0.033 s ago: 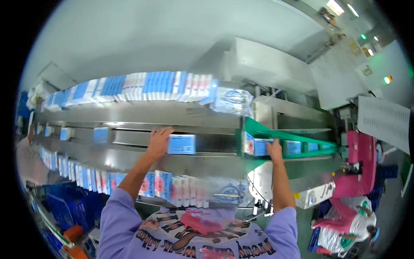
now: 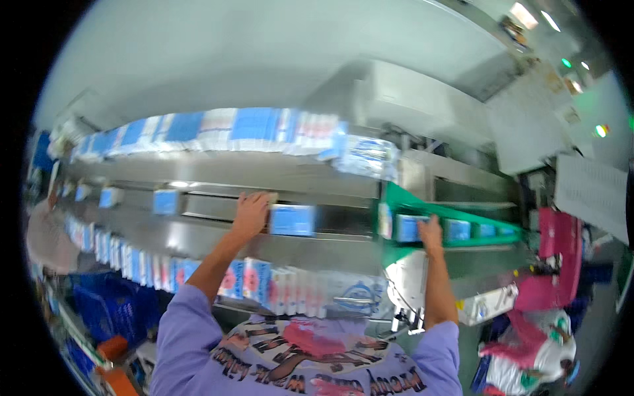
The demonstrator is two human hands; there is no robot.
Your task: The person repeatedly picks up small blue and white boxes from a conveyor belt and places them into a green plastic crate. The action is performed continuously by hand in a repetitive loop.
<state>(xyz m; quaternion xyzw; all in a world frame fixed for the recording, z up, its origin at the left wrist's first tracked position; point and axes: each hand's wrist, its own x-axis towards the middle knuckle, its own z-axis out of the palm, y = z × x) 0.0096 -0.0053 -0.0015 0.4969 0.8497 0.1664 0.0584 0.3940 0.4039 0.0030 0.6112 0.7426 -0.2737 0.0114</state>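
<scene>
Blue/wht pack [image 2: 292, 220] lies in center channel [image 2: 343, 221] of metal tabletop [image 2: 264, 173], approx midway btwn far & near edges; L hand [image 2: 252, 212] at its left end, fingers bent, can't tell if gripping. R hand [image 2: 430, 232] on 2nd pack [image 2: 409, 228] inside green frame [image 2: 398, 197], toward tabletop's right end; grip also unclear. Spaced packs [image 2: 166, 201] in channel toward left end. Far row [image 2: 254, 124] & near row [image 2: 152, 270] of packs line tabletop's long edges, w/ wrapped bundle [image 2: 366, 155] at far row's right end.
</scene>
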